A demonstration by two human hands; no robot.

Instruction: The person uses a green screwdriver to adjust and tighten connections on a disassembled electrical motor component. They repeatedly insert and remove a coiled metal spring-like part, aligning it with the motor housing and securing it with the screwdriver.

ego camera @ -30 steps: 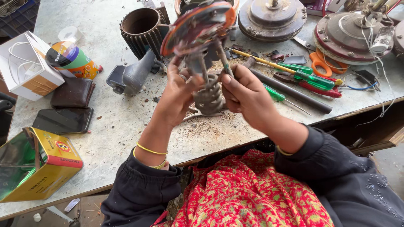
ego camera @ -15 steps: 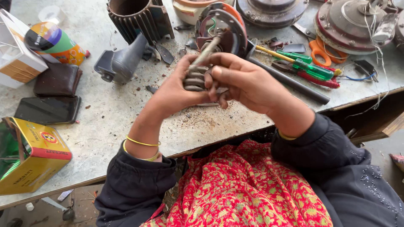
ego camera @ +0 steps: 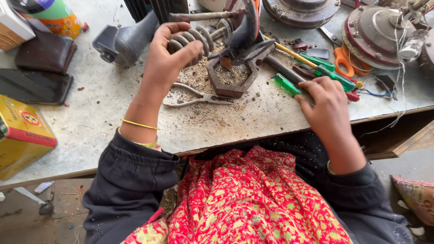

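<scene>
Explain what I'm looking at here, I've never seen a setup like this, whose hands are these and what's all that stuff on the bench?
One camera on a person's head looks down at their own two hands over a dusty grey workbench. The left hand grips a ribbed metal shaft assembly with a round plate at its far end, held above a hexagonal metal block. The right hand rests on a green-handled screwdriver. Pliers lie between the hands. Round motor housings sit at the back, a yellow tin to the left.

The top edge cuts off the ribbed metal part (ego camera: 212, 34), whose grip sits hidden under curled fingers (ego camera: 181, 45).
</scene>
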